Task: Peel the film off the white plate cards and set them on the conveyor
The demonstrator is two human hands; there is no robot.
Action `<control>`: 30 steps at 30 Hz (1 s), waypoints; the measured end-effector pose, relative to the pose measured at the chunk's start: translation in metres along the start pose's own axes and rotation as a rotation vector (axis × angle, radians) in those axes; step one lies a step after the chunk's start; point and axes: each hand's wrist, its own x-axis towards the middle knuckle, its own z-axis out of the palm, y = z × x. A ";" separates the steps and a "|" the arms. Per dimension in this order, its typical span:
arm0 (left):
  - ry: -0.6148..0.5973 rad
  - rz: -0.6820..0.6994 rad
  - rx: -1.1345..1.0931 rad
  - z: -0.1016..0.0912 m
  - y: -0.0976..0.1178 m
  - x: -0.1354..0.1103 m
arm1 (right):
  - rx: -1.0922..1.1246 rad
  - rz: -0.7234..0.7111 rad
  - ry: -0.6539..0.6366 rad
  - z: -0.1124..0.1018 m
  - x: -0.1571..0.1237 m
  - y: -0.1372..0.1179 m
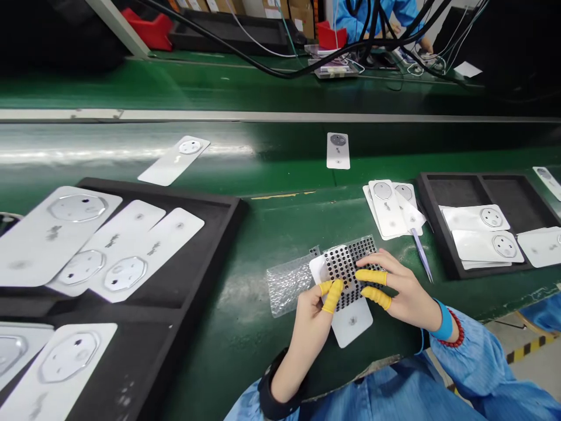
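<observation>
A perforated-looking sheet of black dots [340, 262] lies at an angle over a white phone-shaped panel [352, 323], whose lower end shows. My left hand [313, 316] has its yellow-capped thumb and forefinger pinched together at the sheet's lower left part. From the right, my right hand [397, 286] reaches onto the same sheet, its yellow finger cots at the right edge, gripping it there; its fingertips partly cover the dots. Clear bubbled plastic [291, 283] lies beside the panel on the left. Purple tweezers [422, 255] rest to the right of my right hand.
White panels [387, 210] are stacked behind the tweezers. A black divided tray [456, 190] with panels stands right, and a larger black tray [210, 234] left. Two panels, one a single panel [338, 151], lie farther back. Black cables [280, 74] hang across; another person [368, 14] sits beyond.
</observation>
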 end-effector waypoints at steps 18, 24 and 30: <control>0.176 -0.006 -0.013 -0.013 -0.013 0.003 | -0.055 -0.028 -0.041 0.031 -0.006 0.027; 0.254 0.212 0.151 -0.020 -0.005 -0.017 | 0.322 0.297 0.160 0.014 -0.001 0.024; 0.093 0.274 0.266 0.006 -0.005 -0.032 | 0.282 0.119 0.347 0.015 0.018 -0.030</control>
